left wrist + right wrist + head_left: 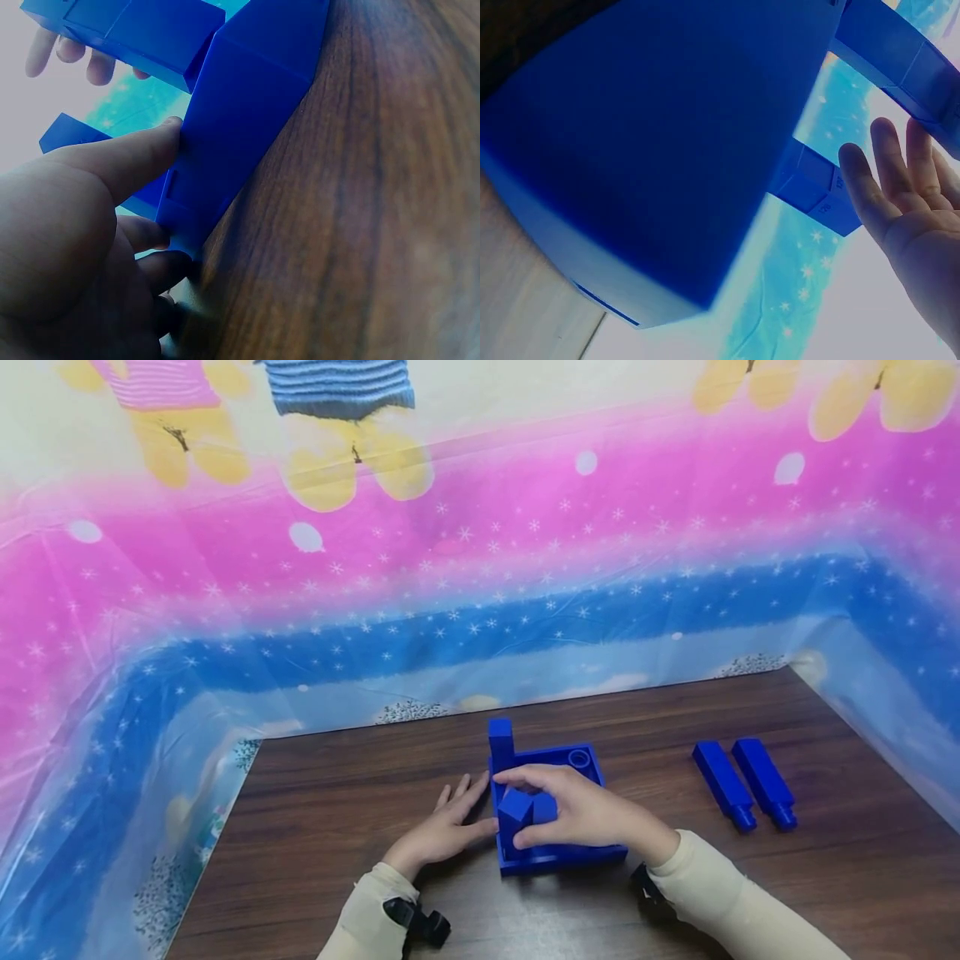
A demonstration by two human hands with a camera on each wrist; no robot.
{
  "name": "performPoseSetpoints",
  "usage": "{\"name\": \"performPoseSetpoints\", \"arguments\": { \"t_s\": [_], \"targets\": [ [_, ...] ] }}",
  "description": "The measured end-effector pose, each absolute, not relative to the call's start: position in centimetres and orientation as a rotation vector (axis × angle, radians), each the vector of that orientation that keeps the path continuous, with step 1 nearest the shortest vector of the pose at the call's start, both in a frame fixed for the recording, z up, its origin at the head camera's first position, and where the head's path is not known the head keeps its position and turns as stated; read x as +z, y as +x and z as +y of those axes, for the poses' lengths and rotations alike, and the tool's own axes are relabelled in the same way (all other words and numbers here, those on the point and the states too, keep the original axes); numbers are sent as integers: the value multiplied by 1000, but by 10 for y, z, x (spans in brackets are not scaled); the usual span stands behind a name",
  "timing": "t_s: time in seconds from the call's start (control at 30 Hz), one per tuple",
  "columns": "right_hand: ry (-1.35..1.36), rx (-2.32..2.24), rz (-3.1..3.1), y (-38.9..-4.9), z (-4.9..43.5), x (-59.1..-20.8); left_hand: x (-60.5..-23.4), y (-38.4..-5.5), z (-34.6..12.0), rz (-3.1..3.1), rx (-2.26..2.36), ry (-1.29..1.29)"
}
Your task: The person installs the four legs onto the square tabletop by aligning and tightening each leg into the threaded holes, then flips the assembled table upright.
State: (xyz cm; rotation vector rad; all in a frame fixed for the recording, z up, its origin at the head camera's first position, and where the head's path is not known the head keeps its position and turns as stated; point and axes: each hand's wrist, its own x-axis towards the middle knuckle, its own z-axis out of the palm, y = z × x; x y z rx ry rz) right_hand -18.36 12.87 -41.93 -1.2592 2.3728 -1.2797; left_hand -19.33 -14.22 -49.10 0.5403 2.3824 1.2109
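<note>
A shallow blue square tray (566, 860) with raised rims lies on the table. My left hand (442, 831) rests against its left side, thumb and fingers extended; in the left wrist view the thumb presses the tray wall (232, 112). My right hand (588, 806) reaches over the tray and holds a blue square post (515, 806) at the near left corner, thumb on the near side, fingers beyond. The post is turned askew to the tray. Another blue post (500, 739) stands upright at the far left corner. A round socket (578, 759) shows at the far right corner.
Two blue square posts (722, 785) with narrower round ends lie side by side on the brown wooden table (337, 793), right of the tray. A patterned pink and blue cloth (450, 568) hangs behind and along the sides.
</note>
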Motion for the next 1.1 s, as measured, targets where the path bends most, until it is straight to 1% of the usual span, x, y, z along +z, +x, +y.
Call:
{"name": "performPoseSetpoints", "arguments": {
  "t_s": [0.1,0.2,0.5,0.63,0.97,1.1],
  "targets": [
    [-1240,-1234,2418,-181,127,-418,-482,-190,-141,2381,1210,550],
    [-1238,-1201,2448,-179,126,-418,-481,-189,-140,2374,1207,540],
    [-1296,-1123,2508,-175,126,-414,-512,-203,-146,2355,1247,520],
    [-1309,-1139,2488,-178,127,-415,-518,-207,-147,2359,1252,525],
    [-1279,-1379,2132,-193,136,-424,-487,-190,-142,2392,1219,581],
    [-1255,-1457,1955,-200,135,-428,-483,-188,-142,2381,1224,571]
  ]
}}
